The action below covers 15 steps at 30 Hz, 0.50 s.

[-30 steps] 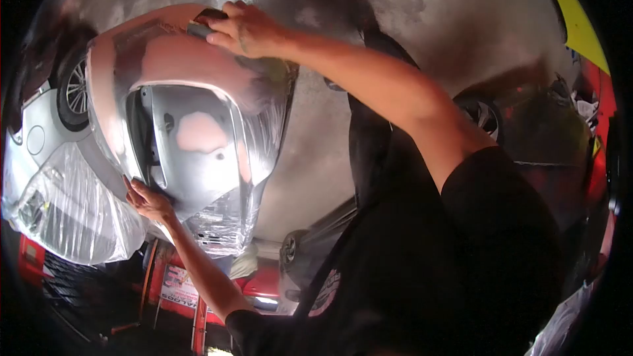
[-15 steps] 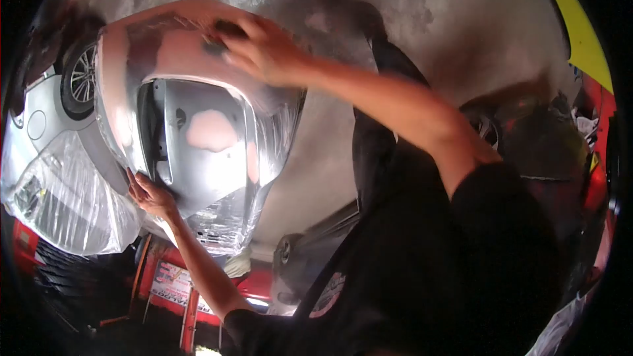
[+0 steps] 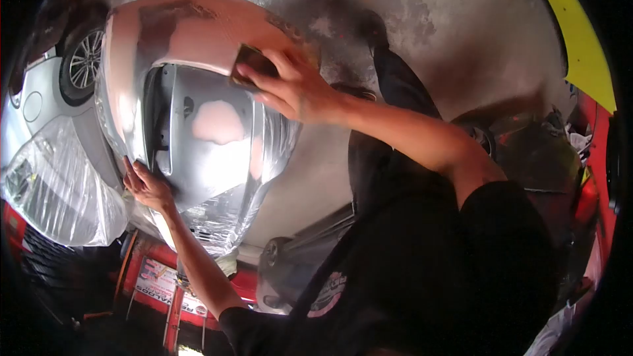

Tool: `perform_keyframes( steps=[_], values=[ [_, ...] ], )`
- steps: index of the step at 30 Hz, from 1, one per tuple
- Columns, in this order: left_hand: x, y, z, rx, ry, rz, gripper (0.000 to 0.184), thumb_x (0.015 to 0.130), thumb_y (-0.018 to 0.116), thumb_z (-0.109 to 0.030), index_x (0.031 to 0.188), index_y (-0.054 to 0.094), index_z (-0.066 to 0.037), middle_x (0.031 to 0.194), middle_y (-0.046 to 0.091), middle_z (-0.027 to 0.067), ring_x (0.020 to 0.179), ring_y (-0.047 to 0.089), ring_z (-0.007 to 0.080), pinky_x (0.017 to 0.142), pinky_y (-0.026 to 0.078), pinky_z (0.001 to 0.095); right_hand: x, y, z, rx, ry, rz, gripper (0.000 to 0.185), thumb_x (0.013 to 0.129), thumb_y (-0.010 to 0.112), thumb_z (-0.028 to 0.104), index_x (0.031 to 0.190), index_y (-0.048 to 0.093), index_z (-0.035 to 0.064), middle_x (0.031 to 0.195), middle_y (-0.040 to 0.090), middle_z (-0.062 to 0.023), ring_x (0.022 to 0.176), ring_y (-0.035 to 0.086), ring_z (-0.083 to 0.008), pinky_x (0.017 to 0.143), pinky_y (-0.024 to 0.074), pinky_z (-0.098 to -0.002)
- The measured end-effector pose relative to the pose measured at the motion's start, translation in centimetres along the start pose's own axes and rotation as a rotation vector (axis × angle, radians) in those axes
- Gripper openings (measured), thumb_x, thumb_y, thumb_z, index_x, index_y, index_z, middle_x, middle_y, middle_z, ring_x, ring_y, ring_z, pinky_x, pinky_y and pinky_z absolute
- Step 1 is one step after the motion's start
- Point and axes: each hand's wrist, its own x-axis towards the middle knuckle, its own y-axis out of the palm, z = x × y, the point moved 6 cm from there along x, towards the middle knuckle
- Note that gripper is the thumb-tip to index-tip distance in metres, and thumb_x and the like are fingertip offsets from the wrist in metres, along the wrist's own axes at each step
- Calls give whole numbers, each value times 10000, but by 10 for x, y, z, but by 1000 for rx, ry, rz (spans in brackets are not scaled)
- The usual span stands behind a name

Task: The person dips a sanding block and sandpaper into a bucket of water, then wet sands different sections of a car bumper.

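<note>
A car body panel [image 3: 204,36], probably a bumper, stands before me, silver-grey with pinkish-brown patches and a deep recess in its middle. Clear plastic film [image 3: 280,138] covers its right side and lower end. My right hand [image 3: 297,86] is closed around a dark sanding block [image 3: 256,64], which lies against the panel just above the recess's upper right edge. At the panel's lower left edge rests my left hand [image 3: 149,186], its fingers stretched out and holding nothing that I can see.
To the left is a silver car [image 3: 46,102] with a wheel [image 3: 84,59] and plastic sheeting [image 3: 62,191] over part of it. Red metal framing [image 3: 173,316] with a printed sign stands below. Bare concrete floor [image 3: 455,33] extends behind the panel; a yellow panel [image 3: 583,46] curves at upper right.
My right hand has moved right and down across the panel with the sanding block. My left hand remains at the lower left edge. The whole view has shifted slightly.
</note>
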Motion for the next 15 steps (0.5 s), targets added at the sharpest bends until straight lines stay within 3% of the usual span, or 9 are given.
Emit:
perform_keyframes(
  steps=[2,4,6,7,9,10,12,15],
  values=[
    [0,0,-2,-5,18,-6,635,1064,485,-558,1426,648,-62,1245,651,240,1128,611,411,1006,456,495,7,3,3,-45,-103,-1,453,965,664,317,1396,660,175,1311,564,-265,1165,587,-449,988,516,-535],
    [0,-2,-5,-17,16,2,636,1064,488,-553,1424,648,-53,1251,652,242,1131,611,410,1003,457,495,68,27,-27,40,-27,-36,416,965,682,318,1351,686,165,1406,539,-227,1259,547,-431,1082,457,-518],
    [-1,-2,-4,-9,18,-1,635,1064,489,-550,1423,649,-52,1246,652,243,1124,613,409,998,460,495,132,63,-73,102,254,273,404,964,685,304,1329,696,132,1417,535,-229,1255,548,-438,1077,467,-509],
    [-1,-1,-4,-11,14,-8,633,1064,490,-548,1421,651,-50,1240,653,243,1118,614,409,993,464,495,124,62,-74,101,260,267,404,964,685,304,1329,696,132,1417,535,-229,1255,548,-438,1077,467,-509],
    [0,-1,-5,-7,35,-21,632,1064,489,-547,1420,652,-51,1236,652,243,1115,615,407,988,466,498,102,48,-56,142,174,58,397,962,687,289,1325,700,126,1418,533,-238,1265,544,-445,1076,472,-503],
    [0,0,-5,-1,46,-37,631,1064,488,-547,1419,654,-52,1232,652,243,1112,616,406,983,469,501,72,27,-28,39,19,-62,418,968,681,276,1359,687,130,1431,527,-223,1291,537,-432,1097,458,-501],
    [0,-1,-7,-12,16,-19,631,1064,488,-547,1419,655,-53,1230,653,243,1114,616,407,987,467,501,15,-6,7,-7,-54,8,451,965,683,264,1398,669,138,1445,518,-203,1314,532,-411,1120,442,-497],
    [0,0,-1,-2,-16,-6,627,1066,484,-548,1415,659,-57,1236,650,248,1124,615,409,995,465,502,13,-1,-2,-24,-139,21,476,958,693,247,1421,659,140,1464,503,-182,1330,527,-385,1138,424,-496]
  ],
)
